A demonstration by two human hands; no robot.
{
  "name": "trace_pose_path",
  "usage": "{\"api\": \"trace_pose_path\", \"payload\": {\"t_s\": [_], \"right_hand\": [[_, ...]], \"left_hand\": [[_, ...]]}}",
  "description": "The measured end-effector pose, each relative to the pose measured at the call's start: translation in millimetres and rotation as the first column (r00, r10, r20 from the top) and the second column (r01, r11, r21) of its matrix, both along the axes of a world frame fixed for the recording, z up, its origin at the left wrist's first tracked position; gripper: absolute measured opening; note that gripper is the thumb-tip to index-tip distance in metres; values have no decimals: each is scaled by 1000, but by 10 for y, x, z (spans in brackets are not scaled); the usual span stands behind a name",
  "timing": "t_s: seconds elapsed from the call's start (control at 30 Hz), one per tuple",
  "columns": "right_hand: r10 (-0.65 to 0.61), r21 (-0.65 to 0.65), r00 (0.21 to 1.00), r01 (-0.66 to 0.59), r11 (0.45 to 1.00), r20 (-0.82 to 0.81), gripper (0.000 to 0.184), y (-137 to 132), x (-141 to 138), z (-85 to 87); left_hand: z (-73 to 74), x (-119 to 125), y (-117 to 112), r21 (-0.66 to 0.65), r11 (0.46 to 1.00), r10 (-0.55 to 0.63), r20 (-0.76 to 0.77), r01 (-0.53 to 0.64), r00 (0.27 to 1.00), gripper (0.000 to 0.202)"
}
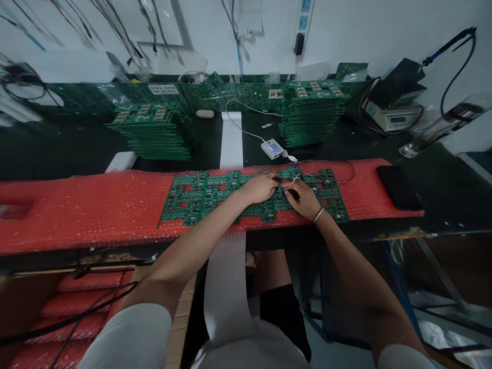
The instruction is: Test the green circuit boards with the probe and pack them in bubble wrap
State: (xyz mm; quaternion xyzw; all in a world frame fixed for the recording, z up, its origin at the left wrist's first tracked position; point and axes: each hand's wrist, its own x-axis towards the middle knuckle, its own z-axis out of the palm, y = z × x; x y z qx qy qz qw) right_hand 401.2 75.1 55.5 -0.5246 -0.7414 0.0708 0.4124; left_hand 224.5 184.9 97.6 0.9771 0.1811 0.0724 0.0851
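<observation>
Green circuit boards (pixel 219 193) lie side by side on red bubble wrap (pixel 96 205). My left hand (pixel 262 187) rests over the boards right of their middle, its fingers bent down at a board; whatever its fingertips touch is hidden. Close beside it, my right hand (pixel 304 201) pinches a thin wire (pixel 294 181) against the same board. The wire runs up and right from my fingers across the boards. A small white device with a lit screen (pixel 272 148) sits just behind the boards, with a white plug (pixel 292 158) beside it.
Tall stacks of green boards stand at the back left (pixel 154 133) and back right (pixel 313 115). A black phone-like slab (pixel 398 187) lies on the wrap's right end. A white paper strip (pixel 231 138) crosses the dark bench. Rolled red wrap (pixel 69 307) fills a carton at lower left.
</observation>
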Motion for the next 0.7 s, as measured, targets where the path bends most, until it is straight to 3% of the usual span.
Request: {"api": "trace_pose_path", "payload": {"t_s": [0.17,0.33,0.4,0.5,0.6,0.7], "right_hand": [[-39,13,996,40,999,-82,12,32,23,183],[-145,-3,985,146,989,-98,20,473,-100,381],[-137,-31,989,136,990,-47,19,704,-196,380],[-136,-76,988,142,987,72,18,969,-333,316],[-122,-126,975,147,981,185,19,1085,-414,238],[-111,-156,964,151,976,241,19,1097,-433,181]], "left_hand": [[-34,-77,-166,82,996,33,-45,-29,998,35],[79,-245,-477,45,993,110,9,-111,994,43],[135,-482,-744,11,989,149,82,-150,985,43],[139,-968,-1184,-56,980,197,148,-191,969,26],[-9,-1448,-1519,-62,964,267,217,-259,939,19],[-241,-1785,-1696,-14,947,309,310,-320,899,22]]}}
